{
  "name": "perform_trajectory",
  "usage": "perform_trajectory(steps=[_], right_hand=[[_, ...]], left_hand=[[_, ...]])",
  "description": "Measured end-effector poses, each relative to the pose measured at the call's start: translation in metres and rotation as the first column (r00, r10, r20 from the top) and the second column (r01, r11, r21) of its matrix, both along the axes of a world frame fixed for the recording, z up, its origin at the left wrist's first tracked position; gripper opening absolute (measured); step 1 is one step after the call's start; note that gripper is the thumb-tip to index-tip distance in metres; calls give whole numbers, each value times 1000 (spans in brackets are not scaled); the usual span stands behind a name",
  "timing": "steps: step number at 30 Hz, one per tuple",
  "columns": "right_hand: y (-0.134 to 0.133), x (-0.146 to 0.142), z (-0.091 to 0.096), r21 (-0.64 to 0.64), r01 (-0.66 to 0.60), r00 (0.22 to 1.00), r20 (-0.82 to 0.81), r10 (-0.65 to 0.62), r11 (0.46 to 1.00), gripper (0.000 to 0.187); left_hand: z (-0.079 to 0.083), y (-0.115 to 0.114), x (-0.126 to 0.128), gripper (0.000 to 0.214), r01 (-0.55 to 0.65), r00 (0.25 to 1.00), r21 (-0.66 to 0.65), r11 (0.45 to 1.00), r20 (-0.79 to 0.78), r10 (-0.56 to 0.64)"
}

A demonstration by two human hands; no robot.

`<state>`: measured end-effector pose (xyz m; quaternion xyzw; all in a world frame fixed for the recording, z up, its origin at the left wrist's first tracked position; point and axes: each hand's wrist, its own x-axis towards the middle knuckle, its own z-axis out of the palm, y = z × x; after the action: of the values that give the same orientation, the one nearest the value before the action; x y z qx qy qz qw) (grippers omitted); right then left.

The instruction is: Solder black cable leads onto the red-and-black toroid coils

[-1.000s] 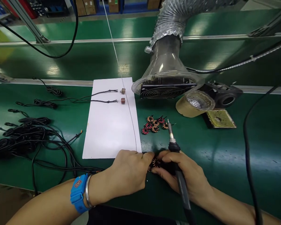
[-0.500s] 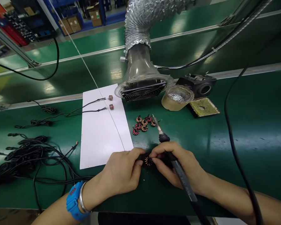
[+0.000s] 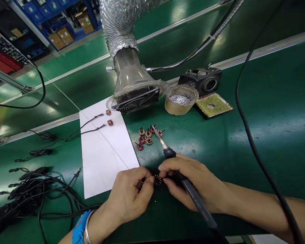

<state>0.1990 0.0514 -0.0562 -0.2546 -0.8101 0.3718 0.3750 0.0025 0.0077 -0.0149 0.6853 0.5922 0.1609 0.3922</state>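
Note:
A small wound coil [image 3: 157, 179], copper and red, is pinched from both sides low in the middle of the view. My left hand [image 3: 130, 196] is closed, its fingertips gripping the coil's left edge and a thin wire lead. My right hand [image 3: 190, 184] is closed too. Its fingertips grip the coil's right edge while a black soldering iron [image 3: 181, 181] lies across the palm, tip pointing up and left toward a heap of several similar coils [image 3: 146, 135]. A blue wrist strap [image 3: 79, 229] circles my left wrist.
A white sheet [image 3: 104, 149] lies left of the hands with two cable ends and small parts on it. Black cables [image 3: 27, 193] pile at far left. A fume duct with fan [image 3: 136, 96], solder pot [image 3: 181, 100], black holder [image 3: 202, 80] and sponge [image 3: 213, 105] stand behind.
The view has swung so the bench tilts and shifts left. Both hands stay on the coil, and the iron's tip now leans further left, close to the coil heap.

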Motion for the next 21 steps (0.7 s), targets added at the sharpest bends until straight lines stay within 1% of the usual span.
perform_trajectory(steps=[4,8,11,17,21], right_hand=[[-2,-6,-3,53,-33,999,-28,34,998,31],[-4,-8,-4,58,-31,1000,-4,31,998,29],[-6,-7,-4,89,3,1000,15,-5,996,27],[-12,-14,-7,226,84,992,68,-102,970,20],[-11,-13,-5,242,105,991,52,-121,965,23]], left_hand=[[-1,-3,1,18,-14,1000,12,1000,-6,14],[-2,-4,3,19,-22,999,5,1000,-48,22],[-2,-4,3,20,-10,998,-17,1000,-68,8],[-2,-7,-1,23,12,996,-14,1000,-92,-14],[-1,-8,-1,22,8,997,-20,1000,-77,-10]])
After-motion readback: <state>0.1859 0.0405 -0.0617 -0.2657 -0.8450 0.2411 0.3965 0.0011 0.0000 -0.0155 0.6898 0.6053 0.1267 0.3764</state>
